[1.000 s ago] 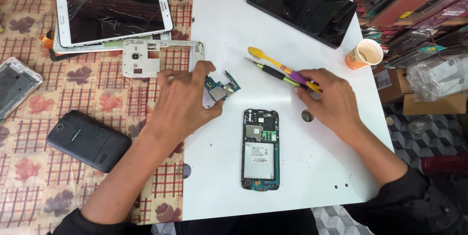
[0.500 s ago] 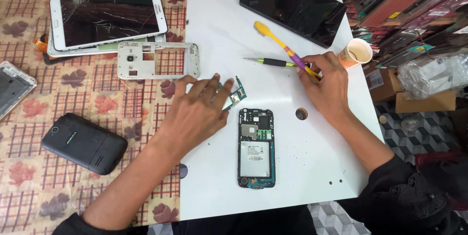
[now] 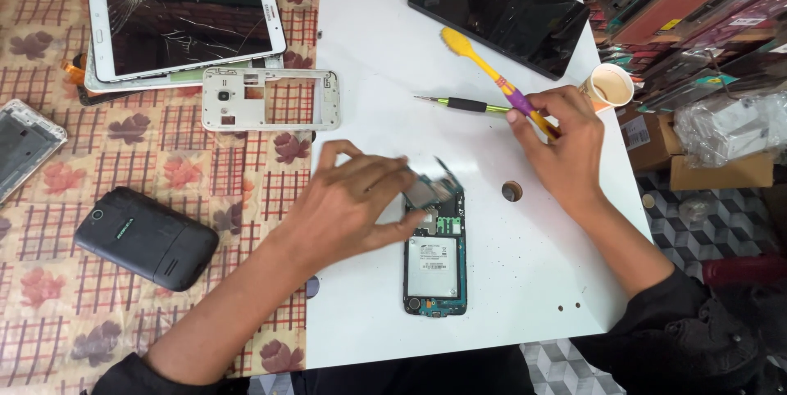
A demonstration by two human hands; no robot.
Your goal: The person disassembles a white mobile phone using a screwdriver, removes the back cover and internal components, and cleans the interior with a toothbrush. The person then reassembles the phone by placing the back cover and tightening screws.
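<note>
Two hands are busy on the white tabletop (image 3: 369,51): the left hand (image 3: 352,202) has its fingers pinched around a small circuit board (image 3: 428,190), tilted up off the top of the opened phone (image 3: 435,256) at 6 o'clock. Right hand (image 3: 559,143), around 3 o'clock, grips a yellow-and-purple toothbrush (image 3: 492,74) along with a green screwdriver (image 3: 463,104), right beside a paper cup (image 3: 611,86).

Single head view, looking steeply down, close over white table (image 3: 377,59).
</note>
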